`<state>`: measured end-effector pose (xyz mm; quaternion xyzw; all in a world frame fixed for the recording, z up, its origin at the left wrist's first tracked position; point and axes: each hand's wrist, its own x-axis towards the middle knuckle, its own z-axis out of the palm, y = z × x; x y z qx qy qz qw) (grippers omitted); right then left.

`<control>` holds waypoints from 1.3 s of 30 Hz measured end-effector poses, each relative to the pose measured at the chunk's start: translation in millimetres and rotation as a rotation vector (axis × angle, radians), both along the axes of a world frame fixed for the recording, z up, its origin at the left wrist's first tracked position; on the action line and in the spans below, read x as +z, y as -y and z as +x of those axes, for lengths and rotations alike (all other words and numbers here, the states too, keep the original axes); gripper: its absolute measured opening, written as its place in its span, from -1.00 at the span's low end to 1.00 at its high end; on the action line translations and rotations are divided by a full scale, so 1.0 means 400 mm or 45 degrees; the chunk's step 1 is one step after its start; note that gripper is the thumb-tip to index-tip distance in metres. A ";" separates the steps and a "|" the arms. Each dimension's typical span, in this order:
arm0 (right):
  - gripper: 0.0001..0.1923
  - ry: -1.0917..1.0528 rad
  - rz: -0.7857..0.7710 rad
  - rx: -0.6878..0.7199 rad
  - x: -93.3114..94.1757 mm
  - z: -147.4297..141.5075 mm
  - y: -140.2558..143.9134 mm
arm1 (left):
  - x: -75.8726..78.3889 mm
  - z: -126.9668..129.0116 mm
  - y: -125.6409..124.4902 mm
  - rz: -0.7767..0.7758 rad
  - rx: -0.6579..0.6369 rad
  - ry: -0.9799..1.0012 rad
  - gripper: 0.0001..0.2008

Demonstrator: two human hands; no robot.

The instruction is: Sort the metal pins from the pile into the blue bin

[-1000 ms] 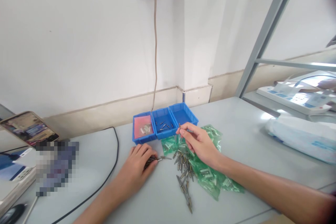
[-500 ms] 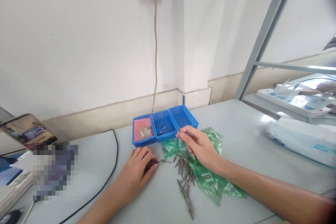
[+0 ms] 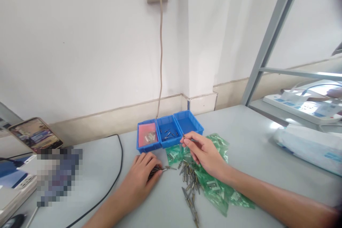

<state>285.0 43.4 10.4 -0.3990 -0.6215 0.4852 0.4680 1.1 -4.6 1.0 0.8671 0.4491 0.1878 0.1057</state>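
My left hand rests on the grey table, its fingers curled round a bunch of small metal pins that poke out by the thumb. Between thumb and fingertips my right hand pinches one small metal pin, held just above the front edge of the blue bins. A loose pile of metal pins lies on the table between the hands. Under and beside my right hand spread green plastic bags with pale metal parts inside. Several pins lie in the middle blue bin.
The left blue bin holds a pink sheet and a clear bag of parts. A third blue bin adjoins on the right. A phone, black cable and power strip are at left. A white package lies at right.
The whole view has shifted slightly, moving the scene down and right. Both hands keep nearly the same pose over the same spots, the right still pinching a pin.
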 end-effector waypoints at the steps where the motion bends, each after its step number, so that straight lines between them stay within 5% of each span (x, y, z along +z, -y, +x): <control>1: -0.62 0.001 0.006 -0.009 -0.003 0.000 -0.002 | 0.000 0.000 0.000 0.001 0.001 0.002 -0.86; 21: -0.91 0.164 0.328 -0.107 0.024 0.008 0.009 | -0.005 -0.003 -0.005 0.016 -0.012 0.004 -0.84; 29: -0.68 -0.082 -0.129 0.217 0.036 0.005 0.007 | -0.002 -0.003 -0.006 0.007 -0.024 -0.011 -0.83; 39: -0.64 -0.201 -0.245 0.325 0.044 0.005 0.008 | 0.000 -0.004 -0.006 0.014 -0.026 -0.020 -0.83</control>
